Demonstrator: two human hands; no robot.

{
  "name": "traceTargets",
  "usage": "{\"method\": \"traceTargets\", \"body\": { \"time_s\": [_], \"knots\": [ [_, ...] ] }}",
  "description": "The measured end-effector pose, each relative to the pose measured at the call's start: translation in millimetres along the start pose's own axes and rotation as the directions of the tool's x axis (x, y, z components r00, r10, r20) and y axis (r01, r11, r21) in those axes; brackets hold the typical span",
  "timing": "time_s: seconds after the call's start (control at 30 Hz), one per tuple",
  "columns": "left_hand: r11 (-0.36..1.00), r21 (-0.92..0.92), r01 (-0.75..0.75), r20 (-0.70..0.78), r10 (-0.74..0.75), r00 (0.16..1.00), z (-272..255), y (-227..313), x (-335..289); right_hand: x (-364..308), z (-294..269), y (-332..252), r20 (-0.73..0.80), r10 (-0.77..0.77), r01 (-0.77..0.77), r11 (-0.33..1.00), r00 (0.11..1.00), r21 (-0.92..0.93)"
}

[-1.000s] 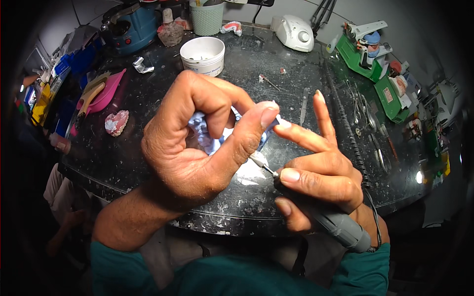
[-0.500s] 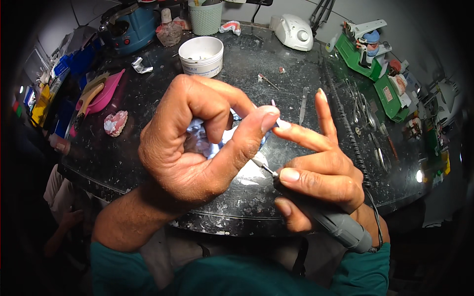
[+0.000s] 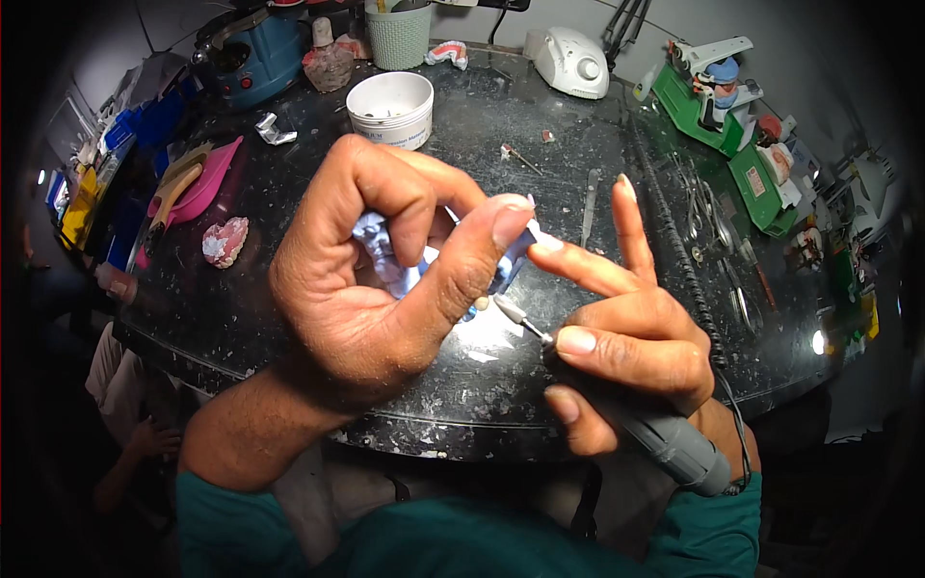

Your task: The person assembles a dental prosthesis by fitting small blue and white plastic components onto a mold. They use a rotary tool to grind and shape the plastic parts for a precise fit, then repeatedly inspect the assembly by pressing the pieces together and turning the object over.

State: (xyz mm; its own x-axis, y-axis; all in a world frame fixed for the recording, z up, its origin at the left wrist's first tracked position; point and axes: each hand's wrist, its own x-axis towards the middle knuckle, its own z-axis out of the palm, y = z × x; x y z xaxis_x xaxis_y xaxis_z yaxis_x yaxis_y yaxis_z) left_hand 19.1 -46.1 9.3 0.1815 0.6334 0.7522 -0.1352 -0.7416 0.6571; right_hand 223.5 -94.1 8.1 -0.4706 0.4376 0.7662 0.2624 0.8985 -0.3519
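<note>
My left hand (image 3: 361, 289) is curled around a light-blue dental model (image 3: 379, 252), pinching it between thumb and bent fingers. Much of the model is hidden by the hand. A small cream-coloured spot shows below the thumb. My right hand (image 3: 636, 337) grips a dark grey rotary handpiece (image 3: 674, 443) between thumb and fingers. Its pale, tapered bur (image 3: 511, 309) points up at the model's lower side, close to the cream spot; I cannot tell if they touch. One right fingertip rests near the model by the left thumb, and the little finger sticks up.
Behind my hands stands a white tub (image 3: 390, 108). A pink-and-white dental cast (image 3: 225, 242) and a pink dustpan (image 3: 217, 183) with a brush lie left. A white control box (image 3: 570, 64) stands at the back. Metal instruments, a coiled cord (image 3: 660, 202) and green trays (image 3: 708, 111) are right.
The blue model has been turned slightly in my left hand, so more of it and the cream spot show. The handpiece has shifted a little right, and more of its bur is visible.
</note>
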Motion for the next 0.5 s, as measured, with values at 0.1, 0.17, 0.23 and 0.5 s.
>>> {"method": "traceTargets", "body": {
  "time_s": [0.1,0.17,0.23,0.5],
  "knots": [
    [0.998,-0.059,0.030,-0.023,-0.032,0.999,2.9,-1.6,-0.4,-0.4,-0.5,-1.3,-0.012,0.003,-0.003,1.000,1.000,0.013],
    [0.999,-0.045,-0.003,-0.024,0.002,1.000,2.9,-6.8,0.5,-0.2,-1.3,-2.2,-0.006,0.010,-0.010,1.000,1.000,0.015],
    [0.989,-0.128,0.072,-0.044,-0.078,0.996,6.6,-6.3,-0.5,0.1,-1.2,-2.1,-0.005,0.012,-0.012,1.000,1.000,0.023],
    [0.965,-0.222,0.144,-0.052,-0.159,0.986,9.6,-8.5,-1.6,-0.2,-0.3,-0.5,0.007,0.000,0.000,1.000,1.000,0.030]
  ]
}}
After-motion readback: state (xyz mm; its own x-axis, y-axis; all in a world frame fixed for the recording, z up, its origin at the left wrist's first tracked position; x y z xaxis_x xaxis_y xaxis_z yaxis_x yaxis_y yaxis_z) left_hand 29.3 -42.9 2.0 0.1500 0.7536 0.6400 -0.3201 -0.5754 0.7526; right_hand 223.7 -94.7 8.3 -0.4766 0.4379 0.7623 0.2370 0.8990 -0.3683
